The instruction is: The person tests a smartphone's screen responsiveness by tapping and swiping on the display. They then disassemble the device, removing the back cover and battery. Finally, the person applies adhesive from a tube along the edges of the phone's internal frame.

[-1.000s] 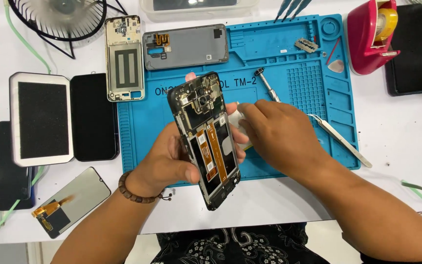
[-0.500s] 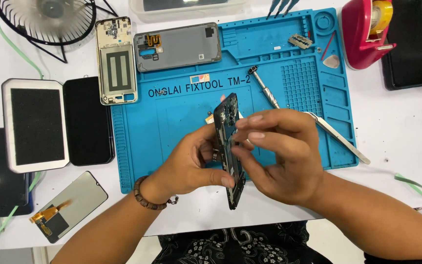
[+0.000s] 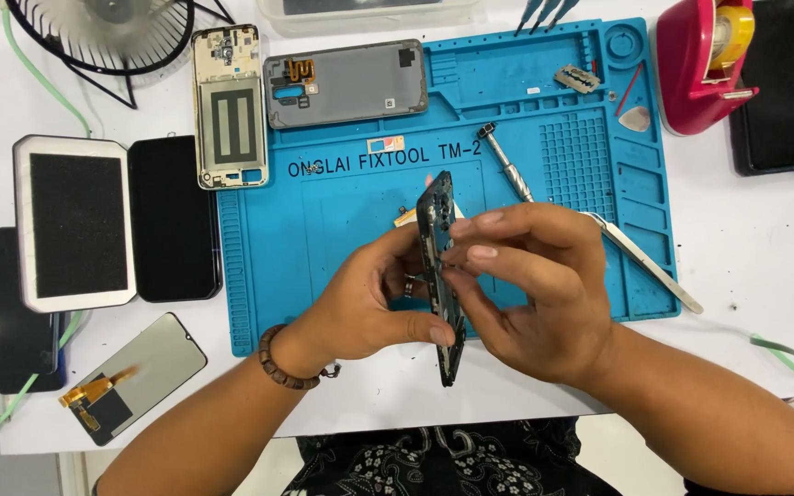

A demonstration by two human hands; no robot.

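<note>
An opened phone frame is held up on its edge between both hands, above the near part of the blue work mat. Only its thin dark side is seen. The left hand is curled around the frame from the left, with the thumb pressed on the lower part of the edge. A bead bracelet is worn on the left wrist. The right hand is closed on the frame from the right, and the upper edge is pinched by its fingertips.

Just behind the right hand, a screwdriver is laid on the mat. Metal tweezers are laid at the right edge of the mat, partly off it. A grey back cover is placed at the far left corner of the mat. A gold phone frame is placed at the left edge of the mat, beside the cover.

Left of the mat, a black glass panel and a white-framed pad are set side by side. A loose screen with an orange cable is set near the front left corner of the mat. A red tape holder is seen past the far right corner of the mat, and a black fan past the far left corner.
</note>
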